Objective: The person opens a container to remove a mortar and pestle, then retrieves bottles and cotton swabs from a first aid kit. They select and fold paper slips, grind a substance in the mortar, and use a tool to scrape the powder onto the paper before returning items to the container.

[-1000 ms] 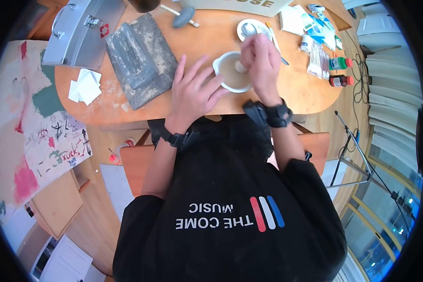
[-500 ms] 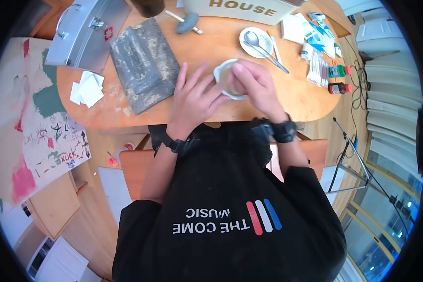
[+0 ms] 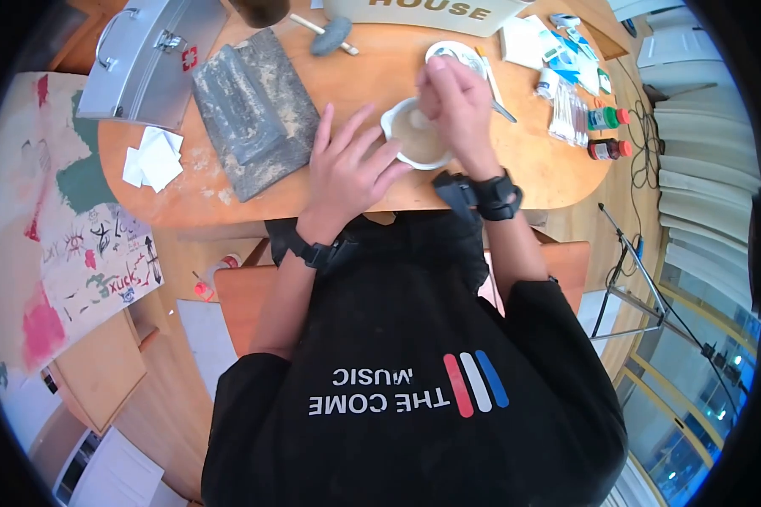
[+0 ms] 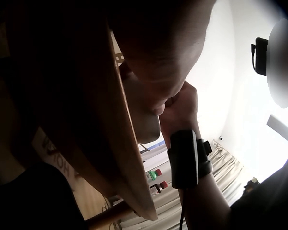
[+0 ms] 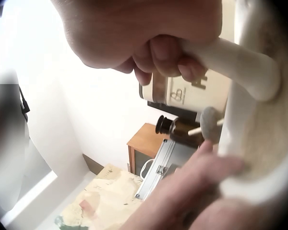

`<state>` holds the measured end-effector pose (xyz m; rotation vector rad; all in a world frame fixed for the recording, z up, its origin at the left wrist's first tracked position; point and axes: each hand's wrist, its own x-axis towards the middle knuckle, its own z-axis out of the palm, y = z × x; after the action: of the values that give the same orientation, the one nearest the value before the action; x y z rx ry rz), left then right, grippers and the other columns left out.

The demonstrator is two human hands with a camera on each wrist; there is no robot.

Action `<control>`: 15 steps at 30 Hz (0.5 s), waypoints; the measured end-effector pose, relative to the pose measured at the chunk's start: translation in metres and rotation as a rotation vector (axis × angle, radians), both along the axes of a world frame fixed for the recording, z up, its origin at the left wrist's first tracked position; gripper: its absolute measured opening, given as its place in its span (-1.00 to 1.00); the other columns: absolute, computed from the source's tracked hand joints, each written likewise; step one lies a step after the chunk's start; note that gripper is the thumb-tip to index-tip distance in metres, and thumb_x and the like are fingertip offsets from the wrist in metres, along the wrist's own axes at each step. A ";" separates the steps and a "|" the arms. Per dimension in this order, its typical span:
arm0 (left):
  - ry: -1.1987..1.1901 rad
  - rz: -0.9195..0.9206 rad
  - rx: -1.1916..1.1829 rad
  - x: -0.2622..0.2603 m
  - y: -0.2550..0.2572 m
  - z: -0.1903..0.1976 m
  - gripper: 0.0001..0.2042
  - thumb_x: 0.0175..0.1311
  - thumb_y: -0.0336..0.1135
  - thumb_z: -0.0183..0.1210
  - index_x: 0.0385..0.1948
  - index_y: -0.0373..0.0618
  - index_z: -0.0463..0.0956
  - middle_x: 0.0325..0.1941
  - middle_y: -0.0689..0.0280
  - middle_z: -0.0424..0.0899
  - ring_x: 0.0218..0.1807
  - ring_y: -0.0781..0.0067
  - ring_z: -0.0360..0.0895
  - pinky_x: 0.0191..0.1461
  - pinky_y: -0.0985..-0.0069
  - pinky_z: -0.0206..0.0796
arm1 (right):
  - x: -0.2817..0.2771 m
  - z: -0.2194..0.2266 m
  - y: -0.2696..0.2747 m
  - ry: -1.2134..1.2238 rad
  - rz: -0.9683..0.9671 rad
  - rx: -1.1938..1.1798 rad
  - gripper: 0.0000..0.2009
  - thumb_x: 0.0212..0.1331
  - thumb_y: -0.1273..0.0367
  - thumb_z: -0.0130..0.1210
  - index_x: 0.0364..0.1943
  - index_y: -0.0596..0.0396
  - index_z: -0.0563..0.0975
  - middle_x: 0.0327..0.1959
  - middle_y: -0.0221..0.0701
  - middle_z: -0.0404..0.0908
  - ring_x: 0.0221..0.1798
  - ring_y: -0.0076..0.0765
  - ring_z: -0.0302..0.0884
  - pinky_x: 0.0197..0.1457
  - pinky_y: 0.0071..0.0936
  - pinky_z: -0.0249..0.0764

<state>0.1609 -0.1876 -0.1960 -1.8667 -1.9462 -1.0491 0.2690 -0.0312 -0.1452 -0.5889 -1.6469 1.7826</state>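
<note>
My right hand (image 3: 460, 103) grips a white pestle (image 5: 240, 67), its fingers curled round the handle. The pestle's rounded end sits down in a white mortar (image 3: 389, 120) that holds a beige powder (image 3: 418, 145). At the mortar's left side is my left hand (image 3: 344, 176), with its fingers spread and fairly straight. Its index finger and thumb touch the rim, as the right wrist view shows close up. The left wrist view is dark, and the left hand covers much of the mortar there.
Left of the mortar lies a dusty grey stone slab (image 3: 292, 106), beside a silver case (image 3: 139, 76) and white paper pieces (image 3: 156, 160). Behind are a stone-headed mallet (image 3: 331, 37) and a white plate (image 3: 435, 49). Cotton swabs (image 3: 566, 118) and small bottles (image 3: 609, 118) stand right.
My right hand swung down over the mortar with the pestle and has come back up and away from me. The left hand stays at the rim.
</note>
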 end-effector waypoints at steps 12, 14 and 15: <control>0.005 0.025 -0.007 0.001 -0.001 0.004 -0.69 0.11 0.02 0.43 -0.21 0.09 0.73 -0.12 0.33 0.69 0.30 0.15 0.56 0.55 -0.20 0.00 | 0.012 0.007 -0.026 -0.039 0.080 -0.017 -0.68 0.55 0.23 0.03 -0.34 0.11 0.62 -0.60 -0.59 0.42 -0.52 -0.72 0.24 -0.46 -0.61 0.16; -0.007 0.031 0.004 0.001 -0.002 0.003 -0.69 0.11 0.02 0.44 -0.21 0.10 0.74 -0.10 0.33 0.69 0.29 0.15 0.56 0.55 -0.20 0.00 | 0.019 0.017 -0.018 -0.128 0.243 0.283 -0.67 0.52 0.24 0.06 -0.38 0.17 0.61 -0.62 -0.54 0.43 -0.50 -0.64 0.31 -0.43 -0.54 0.27; -0.008 0.031 0.000 -0.001 -0.002 0.003 -0.69 0.11 0.02 0.44 -0.21 0.10 0.74 -0.10 0.33 0.69 0.30 0.15 0.56 0.55 -0.20 -0.01 | 0.014 0.017 -0.013 -0.139 0.161 0.284 -0.67 0.51 0.25 0.06 -0.38 0.18 0.61 -0.62 -0.53 0.43 -0.49 -0.62 0.31 -0.42 -0.52 0.29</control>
<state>0.1603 -0.1894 -0.1931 -1.8291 -1.9734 -1.0494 0.2834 -0.0444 -0.1279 -0.4703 -2.0498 1.6046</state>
